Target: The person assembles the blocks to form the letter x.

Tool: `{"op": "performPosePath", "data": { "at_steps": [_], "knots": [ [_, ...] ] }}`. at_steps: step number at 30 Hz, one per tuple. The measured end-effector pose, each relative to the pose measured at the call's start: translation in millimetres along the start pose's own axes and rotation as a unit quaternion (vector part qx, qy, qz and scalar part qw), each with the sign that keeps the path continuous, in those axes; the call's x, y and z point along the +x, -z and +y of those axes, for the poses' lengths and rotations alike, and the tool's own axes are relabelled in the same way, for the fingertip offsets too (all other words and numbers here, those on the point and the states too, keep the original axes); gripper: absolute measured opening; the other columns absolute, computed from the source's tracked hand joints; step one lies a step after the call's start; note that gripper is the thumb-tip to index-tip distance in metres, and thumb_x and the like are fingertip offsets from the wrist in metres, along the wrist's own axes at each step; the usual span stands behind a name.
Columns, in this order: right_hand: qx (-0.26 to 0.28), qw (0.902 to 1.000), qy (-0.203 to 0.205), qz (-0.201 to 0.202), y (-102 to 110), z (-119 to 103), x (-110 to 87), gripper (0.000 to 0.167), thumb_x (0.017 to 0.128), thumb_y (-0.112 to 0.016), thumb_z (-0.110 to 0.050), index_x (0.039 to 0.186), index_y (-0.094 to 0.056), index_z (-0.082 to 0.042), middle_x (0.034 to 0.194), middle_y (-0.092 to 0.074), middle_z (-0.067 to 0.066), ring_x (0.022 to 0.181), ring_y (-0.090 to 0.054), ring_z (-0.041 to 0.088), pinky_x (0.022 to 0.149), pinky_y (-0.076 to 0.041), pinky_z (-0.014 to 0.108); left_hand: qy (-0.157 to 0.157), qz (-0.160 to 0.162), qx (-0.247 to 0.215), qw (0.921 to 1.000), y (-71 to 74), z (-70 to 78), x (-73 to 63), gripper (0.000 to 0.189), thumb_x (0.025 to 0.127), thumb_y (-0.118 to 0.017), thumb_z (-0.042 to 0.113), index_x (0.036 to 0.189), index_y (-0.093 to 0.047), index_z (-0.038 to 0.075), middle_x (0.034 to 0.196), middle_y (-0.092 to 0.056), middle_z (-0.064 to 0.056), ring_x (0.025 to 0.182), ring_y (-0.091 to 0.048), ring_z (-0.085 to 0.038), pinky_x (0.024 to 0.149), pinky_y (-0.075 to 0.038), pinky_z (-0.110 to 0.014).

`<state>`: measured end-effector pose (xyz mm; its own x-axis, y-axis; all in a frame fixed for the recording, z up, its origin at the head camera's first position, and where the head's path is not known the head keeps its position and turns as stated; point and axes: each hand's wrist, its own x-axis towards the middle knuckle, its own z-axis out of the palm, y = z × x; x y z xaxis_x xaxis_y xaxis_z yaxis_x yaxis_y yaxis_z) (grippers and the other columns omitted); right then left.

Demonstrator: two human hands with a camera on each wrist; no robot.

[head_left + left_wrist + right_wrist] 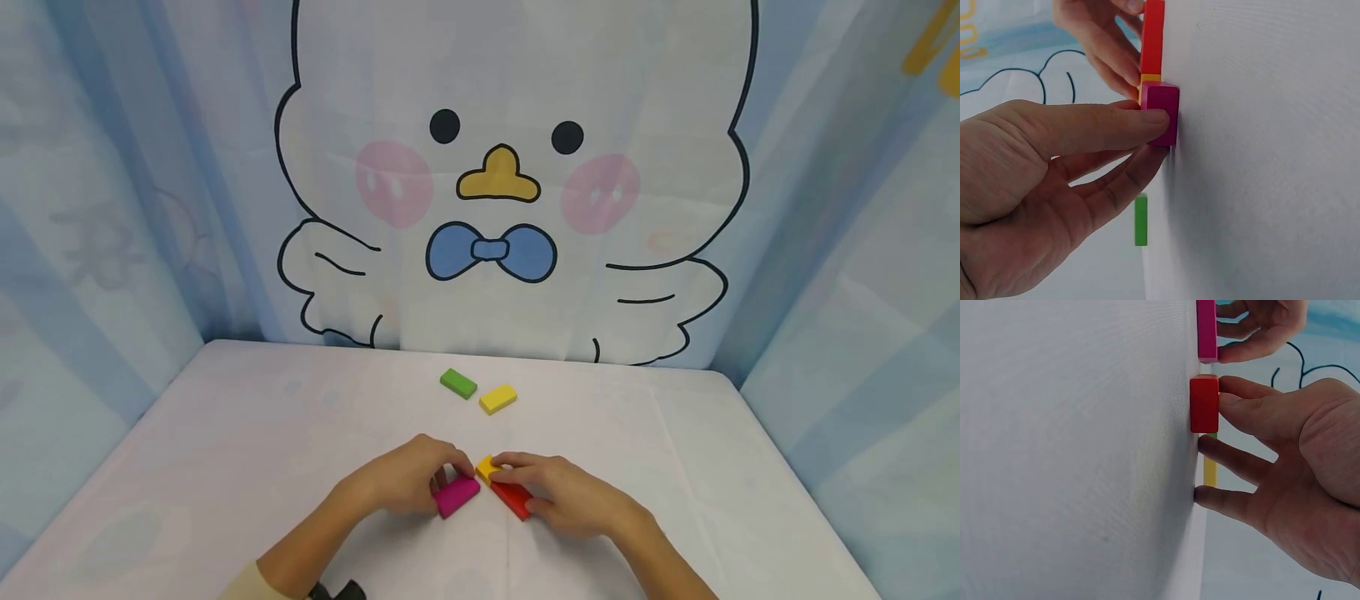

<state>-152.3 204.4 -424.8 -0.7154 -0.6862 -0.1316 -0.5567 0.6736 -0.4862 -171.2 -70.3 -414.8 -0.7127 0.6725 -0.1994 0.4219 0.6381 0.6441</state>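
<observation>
Between thumb and fingers my left hand (408, 477) pinches a magenta block (457, 497), which lies slantwise low on the white tabletop. My right hand (573, 493) holds a red block (512, 500), thumb at its near end and fingers along its far side. An orange-yellow block (488, 468) touches the red one's far end, with right fingertips over its edge. In the right wrist view two fingers of that hand reach down to the table beside the red block (1204, 404). The left wrist view has the left thumb against the end of the magenta block (1164, 115).
Farther back on the white-covered table (225, 433) lie a green block (458, 383) and a yellow block (498, 399), near each other. A cloth backdrop (495, 317) with a cartoon bird stands behind the table. Curtains hang at both sides. A dark object (341, 591) shows beside the left forearm.
</observation>
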Motion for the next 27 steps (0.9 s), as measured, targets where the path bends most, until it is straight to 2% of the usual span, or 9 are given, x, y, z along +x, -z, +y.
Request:
{"op": "performPosePath", "data": {
  "at_steps": [12, 18, 27],
  "knots": [
    [-0.001, 1.0000, 0.004, 0.007, -0.7, -1.7, -0.4, 0.053, 0.097, -0.064, 0.001, 0.146, -0.062, -0.019, 0.157, -0.051, -0.006, 0.141, -0.054, 0.020, 0.115, -0.048, 0.044, -0.014, 0.013, 0.003, 0.9998, -4.9, -2.3, 4.9, 0.045, 0.082, -0.085, 0.002, 0.123, -0.076, 0.018, 0.091, -0.068, 0.009, 0.079, -0.061, -0.007, 0.071, -0.054, -0.018],
    [-0.001, 1.0000, 0.004, 0.007, -0.8, -1.2, -0.5, 0.054, 0.097, -0.064, 0.001, 0.146, -0.062, -0.020, 0.158, -0.051, -0.006, 0.141, -0.053, 0.020, 0.115, -0.048, 0.045, -0.027, 0.023, -0.007, 0.9993, -6.7, -1.0, 4.4, 0.043, 0.082, -0.085, -0.001, 0.122, -0.076, 0.014, 0.090, -0.070, 0.005, 0.077, -0.062, -0.010, 0.069, -0.054, -0.019],
    [0.004, 1.0000, -0.004, 0.003, -1.1, -0.6, 0.3, 0.055, 0.098, -0.064, 0.001, 0.147, -0.061, -0.021, 0.158, -0.050, -0.007, 0.142, -0.052, 0.020, 0.115, -0.048, 0.046, -0.017, 0.020, -0.011, 0.9996, -7.9, -2.2, 6.1, 0.042, 0.084, -0.084, 0.004, 0.124, -0.075, 0.014, 0.089, -0.068, 0.007, 0.076, -0.060, -0.007, 0.069, -0.054, -0.017]
  ]
}}
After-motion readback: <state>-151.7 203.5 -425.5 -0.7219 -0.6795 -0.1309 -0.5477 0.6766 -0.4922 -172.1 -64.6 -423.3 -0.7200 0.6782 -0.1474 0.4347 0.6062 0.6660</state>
